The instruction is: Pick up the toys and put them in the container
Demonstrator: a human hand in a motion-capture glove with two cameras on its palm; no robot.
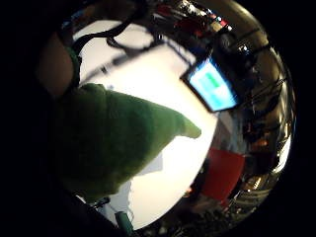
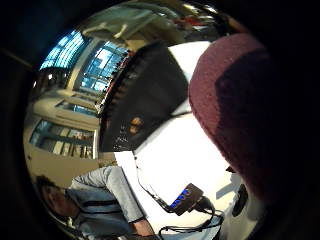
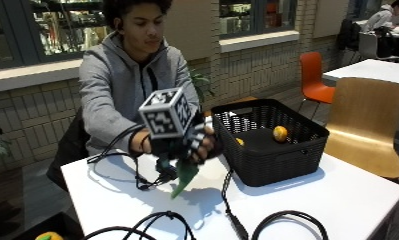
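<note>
Outside view: gloved right hand [image 3: 186, 142] has its fingers [image 3: 198, 145] curled around a soft toy [image 3: 185, 175] with a green pointed tip, above the white surface [image 3: 332, 200], just beside the black basket [image 3: 279, 157].

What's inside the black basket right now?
In the outside view, the black basket holds a yellow-orange toy near its far side, and a second orange bit peeks beside the near wall. That wall hides the rest of the floor. The gloved right hand holds a green toy outside it.
</note>
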